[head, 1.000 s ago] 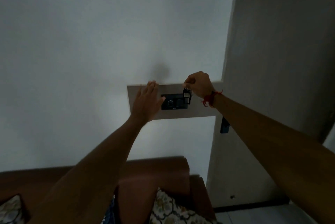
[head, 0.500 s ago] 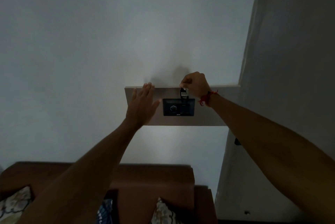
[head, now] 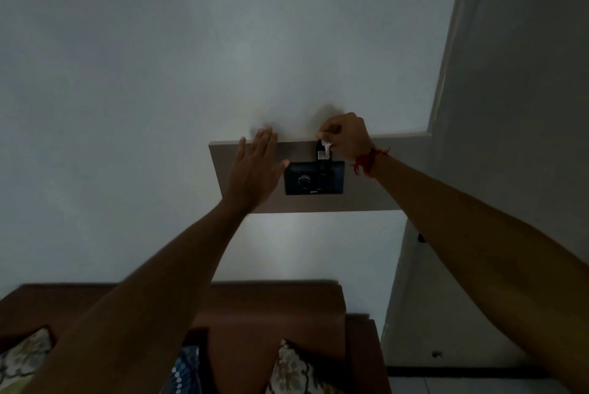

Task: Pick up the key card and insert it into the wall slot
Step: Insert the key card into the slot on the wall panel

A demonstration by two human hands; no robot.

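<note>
1. Dim light covers a pale wall (head: 159,74), on which a beige panel (head: 376,196) is mounted; a dark switch plate (head: 314,178) with a dial is set in it, and a brown sofa (head: 277,314) with patterned cushions is seen below.
2. Risk, as judged: the card (head: 322,153) is pinched only at its top end, so it could tilt and jam against the slot's edge, or slip from the fingers and drop behind the sofa. In the poor light the slot is hard to make out, so the card may be pressed against the plate's face instead.
3. The right hand (head: 349,137) is curled, with its fingertips closed on a pale tag at the card's top. The card is held upright, with its lower end at the plate's top edge; whether it has entered the slot cannot be told.
4. The left hand (head: 255,170) is held flat and fully open, with fingers together, over the panel just left of the plate. Nothing is held by it; contact with the panel seems likely but is not certain.
</note>
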